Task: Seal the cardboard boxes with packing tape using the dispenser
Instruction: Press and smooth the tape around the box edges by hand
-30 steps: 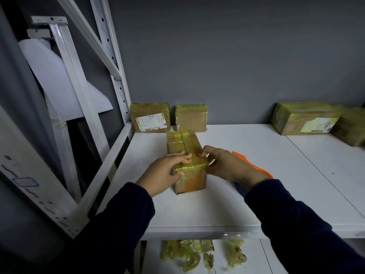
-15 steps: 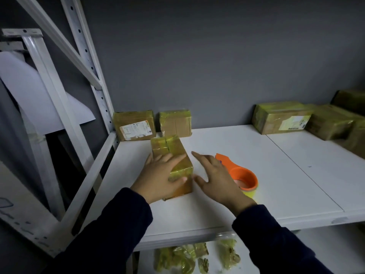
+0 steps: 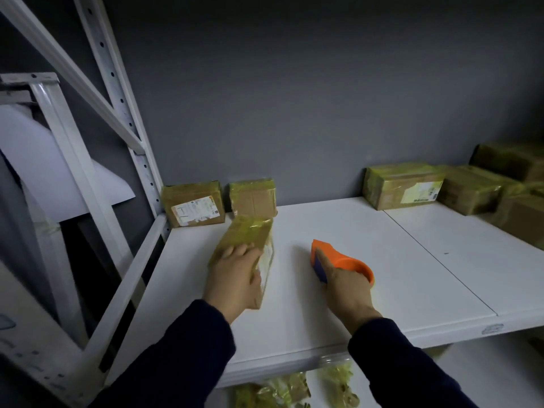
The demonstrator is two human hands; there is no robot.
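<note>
Grip closed: right hand (image 3: 344, 287) wraps the dispenser (image 3: 350, 262) on the shelf (image 3: 397, 275); left hand (image 3: 235, 275) clasps the taped box (image 3: 250, 231) just left. Sealing looks done, so next, park it by the far boxes (image 3: 253, 197).

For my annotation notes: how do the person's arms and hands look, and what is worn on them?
The left sleeve and right sleeve are long, plain, dark navy, ending at the wrists. The left hand and right hand are bare: no gloves, no ring or watch visible.
</note>
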